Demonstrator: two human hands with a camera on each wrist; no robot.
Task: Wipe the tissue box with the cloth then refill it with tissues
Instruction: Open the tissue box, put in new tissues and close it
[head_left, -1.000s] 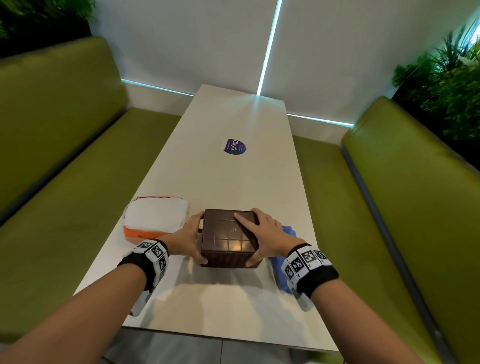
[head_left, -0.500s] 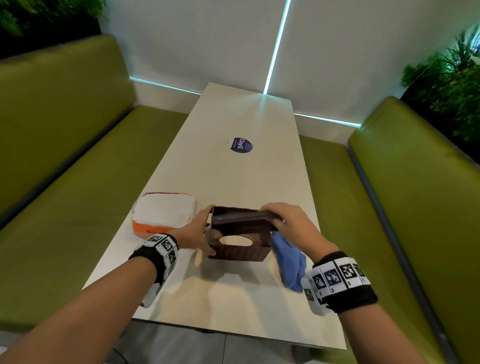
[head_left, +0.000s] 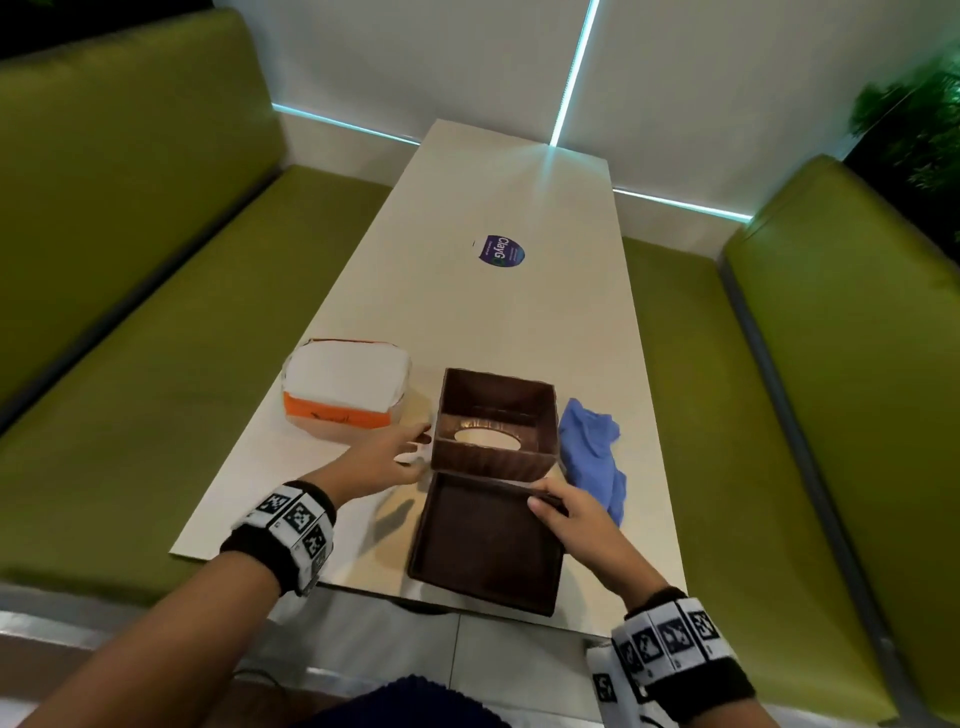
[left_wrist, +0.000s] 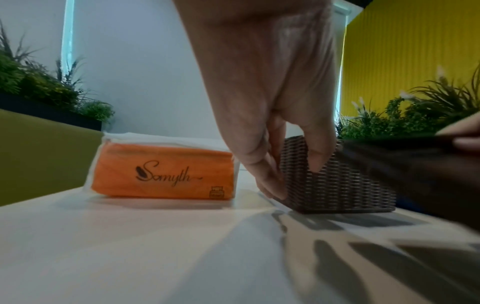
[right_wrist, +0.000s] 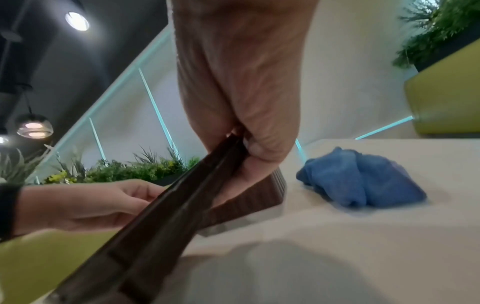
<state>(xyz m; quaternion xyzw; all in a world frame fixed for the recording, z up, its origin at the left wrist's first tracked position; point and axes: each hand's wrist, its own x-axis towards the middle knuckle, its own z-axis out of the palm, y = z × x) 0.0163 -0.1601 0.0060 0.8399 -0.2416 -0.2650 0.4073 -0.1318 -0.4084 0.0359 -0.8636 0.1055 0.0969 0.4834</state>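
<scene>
Left hand (head_left: 387, 460) presses straight fingers (left_wrist: 267, 181) against the near-left corner of the tissue box (head_left: 493, 457). Right hand (head_left: 576, 519) pinches the lid (head_left: 483, 551) by its far edge, just near of the box; cloth (head_left: 589, 441) lies right.

Left hand (head_left: 384, 460) fingers straight, touching; right hand (head_left: 576, 519) pinching panel (head_left: 483, 551).

— What can you read on your table (head_left: 519, 338)?

— Two things. Your orange tissue pack (left_wrist: 162, 174) has "Somyth" in dark script on its side. Farther from you, the round purple sticker (head_left: 501, 251) says "ClayG"; its smaller print is too fine to read.
</scene>
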